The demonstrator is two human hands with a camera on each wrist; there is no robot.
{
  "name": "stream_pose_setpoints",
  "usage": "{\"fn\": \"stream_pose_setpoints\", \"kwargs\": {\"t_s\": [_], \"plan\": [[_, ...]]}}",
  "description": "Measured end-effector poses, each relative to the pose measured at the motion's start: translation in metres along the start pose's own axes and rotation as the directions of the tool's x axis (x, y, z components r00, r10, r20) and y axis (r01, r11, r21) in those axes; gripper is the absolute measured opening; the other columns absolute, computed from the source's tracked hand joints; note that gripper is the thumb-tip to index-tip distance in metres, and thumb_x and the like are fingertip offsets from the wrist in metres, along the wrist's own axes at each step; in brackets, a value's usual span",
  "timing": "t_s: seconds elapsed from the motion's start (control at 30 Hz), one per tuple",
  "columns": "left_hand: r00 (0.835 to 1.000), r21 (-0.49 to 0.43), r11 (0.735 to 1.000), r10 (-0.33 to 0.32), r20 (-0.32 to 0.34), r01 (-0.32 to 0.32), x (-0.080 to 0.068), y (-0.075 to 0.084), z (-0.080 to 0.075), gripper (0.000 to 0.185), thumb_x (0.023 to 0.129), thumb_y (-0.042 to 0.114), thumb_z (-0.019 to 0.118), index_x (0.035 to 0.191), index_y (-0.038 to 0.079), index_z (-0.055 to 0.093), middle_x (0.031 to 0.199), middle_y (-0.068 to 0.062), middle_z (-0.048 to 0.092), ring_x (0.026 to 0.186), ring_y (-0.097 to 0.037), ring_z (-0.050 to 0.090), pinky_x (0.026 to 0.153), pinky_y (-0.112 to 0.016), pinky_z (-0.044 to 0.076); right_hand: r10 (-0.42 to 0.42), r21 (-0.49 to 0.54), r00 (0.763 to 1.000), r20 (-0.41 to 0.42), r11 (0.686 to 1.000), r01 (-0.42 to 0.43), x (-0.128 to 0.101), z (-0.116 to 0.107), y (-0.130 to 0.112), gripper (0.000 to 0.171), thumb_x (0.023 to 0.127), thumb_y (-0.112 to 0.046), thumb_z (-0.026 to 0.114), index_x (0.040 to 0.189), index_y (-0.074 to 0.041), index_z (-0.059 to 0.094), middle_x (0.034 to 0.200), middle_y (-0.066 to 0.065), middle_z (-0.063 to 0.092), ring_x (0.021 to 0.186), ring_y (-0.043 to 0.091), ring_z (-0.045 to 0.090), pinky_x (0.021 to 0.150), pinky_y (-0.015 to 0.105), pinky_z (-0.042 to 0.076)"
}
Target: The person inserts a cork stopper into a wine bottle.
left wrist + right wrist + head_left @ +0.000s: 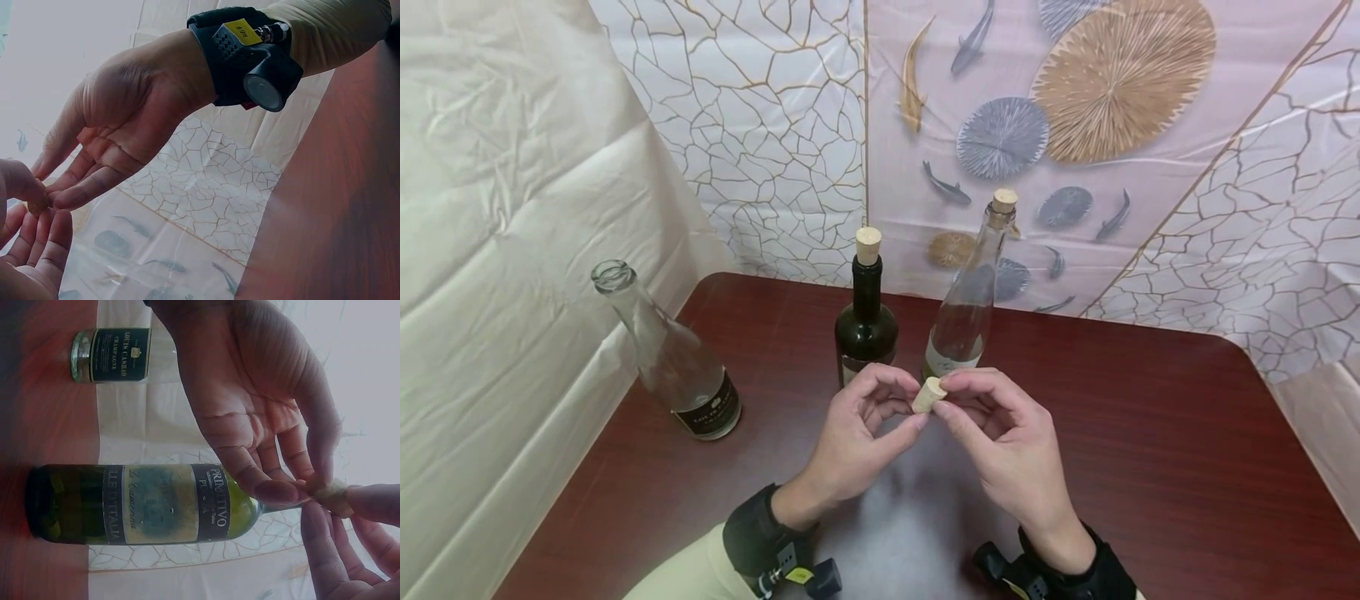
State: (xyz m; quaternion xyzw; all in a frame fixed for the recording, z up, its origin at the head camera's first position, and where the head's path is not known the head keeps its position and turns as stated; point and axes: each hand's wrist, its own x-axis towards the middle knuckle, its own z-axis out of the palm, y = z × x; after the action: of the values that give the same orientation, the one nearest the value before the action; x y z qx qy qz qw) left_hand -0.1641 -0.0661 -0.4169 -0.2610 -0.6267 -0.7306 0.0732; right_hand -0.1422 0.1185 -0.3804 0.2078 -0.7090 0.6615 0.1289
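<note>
In the head view my left hand [853,442] and my right hand [1015,442] meet in front of the bottles. Between their thumbs and index fingers they pinch a small pale cork [929,395], tilted and held above the table. Fingertips hide much of that cork [331,497] in the right wrist view. Just behind the hands stands a dark green wine bottle [867,329] with a cork [868,245] in its neck. To its right, a clear bottle [966,312] also has a cork [1004,200] in its mouth. Both bottles are partly hidden by my hands.
An uncorked clear bottle [681,367] with a black label stands at the left of the reddish-brown table [1150,450]. Patterned cloth [790,125] hangs behind the table, and plain pale cloth [512,250] hangs along its left side. Each wrist wears a black strap with a small camera.
</note>
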Motion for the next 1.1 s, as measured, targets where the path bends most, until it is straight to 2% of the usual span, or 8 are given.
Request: {"fn": "stream_pose_setpoints", "kwargs": {"t_s": [0.13,0.23,0.3,0.43,0.53,0.67,0.9,1.1], "plan": [[0.999,0.053,0.997,0.052,0.002,-0.052,0.002,-0.002,-0.002,0.033,0.085,-0.013,0.073,0.115,-0.006,0.059,0.114,-0.025,0.062,0.101,-0.007,0.066,0.088,-0.027,0.061,-0.006,-0.023,1.0,0.014,1.0,0.006,0.002,-0.006,0.0,0.034,0.087,0.014,0.074,0.12,0.006,0.066,0.118,0.002,0.071,0.102,0.013,0.073,0.083,0.023,0.062],[0.987,0.194,0.968,0.159,0.023,-0.16,0.004,-0.003,-0.006,0.033,0.084,-0.012,0.075,0.113,-0.001,0.062,0.111,-0.018,0.064,0.097,-0.011,0.067,0.083,-0.032,0.063,-0.013,-0.021,1.0,0.018,1.0,0.013,0.004,-0.011,0.0,0.036,0.087,0.015,0.074,0.121,0.005,0.066,0.117,0.005,0.072,0.1,0.015,0.073,0.083,0.023,0.062],[0.966,0.332,0.909,0.252,0.051,-0.254,0.006,-0.003,-0.01,0.034,0.083,-0.01,0.077,0.112,0.003,0.064,0.109,-0.013,0.065,0.096,-0.014,0.066,0.082,-0.032,0.062,-0.012,-0.013,1.0,0.02,1.0,0.012,0.006,-0.015,-0.001,0.037,0.086,0.015,0.074,0.121,0.005,0.066,0.115,0.007,0.072,0.099,0.017,0.073,0.083,0.023,0.062],[0.911,0.523,0.757,0.399,0.103,-0.391,0.012,-0.002,-0.018,0.034,0.081,-0.007,0.079,0.11,0.007,0.066,0.107,-0.007,0.066,0.099,-0.017,0.064,0.084,-0.028,0.058,0.026,-0.042,0.999,0.025,0.999,-0.025,0.008,-0.02,-0.003,0.039,0.087,0.013,0.074,0.124,0.003,0.066,0.113,0.006,0.072,0.099,0.016,0.073,0.082,0.021,0.061],[0.881,0.57,0.692,0.454,0.134,-0.443,0.015,-0.001,-0.022,0.034,0.08,-0.007,0.078,0.108,0.005,0.066,0.107,-0.008,0.066,0.1,-0.019,0.064,0.084,-0.027,0.057,0.068,-0.08,0.997,0.031,0.995,-0.066,0.01,-0.024,-0.002,0.04,0.088,0.01,0.075,0.126,0.002,0.065,0.114,0.003,0.072,0.099,0.013,0.073,0.082,0.021,0.061],[0.841,0.635,0.586,0.502,0.202,-0.503,0.017,-0.001,-0.027,0.032,0.08,-0.006,0.078,0.108,0.005,0.066,0.108,-0.008,0.065,0.098,-0.018,0.065,0.083,-0.028,0.057,0.104,-0.091,0.993,0.06,0.991,-0.098,0.012,-0.025,0.003,0.041,0.089,0.008,0.075,0.128,0.002,0.064,0.114,0.002,0.072,0.1,0.011,0.073,0.083,0.023,0.062],[0.77,0.677,0.426,0.537,0.344,-0.6,0.018,-0.005,-0.029,0.026,0.084,-0.005,0.072,0.108,0.005,0.068,0.109,-0.006,0.063,0.101,-0.018,0.063,0.089,-0.026,0.058,0.157,-0.111,0.977,0.145,0.984,-0.141,0.013,-0.023,0.009,0.043,0.091,0.003,0.076,0.132,-0.004,0.063,0.113,0.015,0.07,0.101,0.014,0.073,0.085,0.027,0.063],[0.7,0.694,0.281,0.562,0.441,-0.663,0.019,-0.009,-0.029,0.023,0.088,-0.003,0.066,0.11,0.004,0.069,0.107,-0.007,0.064,0.099,-0.018,0.064,0.088,-0.025,0.059,0.148,-0.074,0.978,0.147,0.988,-0.138,0.013,-0.018,0.015,0.039,0.088,0.006,0.077,0.126,0.001,0.065,0.111,0.008,0.07,0.099,0.013,0.071,0.084,0.027,0.063]]}}
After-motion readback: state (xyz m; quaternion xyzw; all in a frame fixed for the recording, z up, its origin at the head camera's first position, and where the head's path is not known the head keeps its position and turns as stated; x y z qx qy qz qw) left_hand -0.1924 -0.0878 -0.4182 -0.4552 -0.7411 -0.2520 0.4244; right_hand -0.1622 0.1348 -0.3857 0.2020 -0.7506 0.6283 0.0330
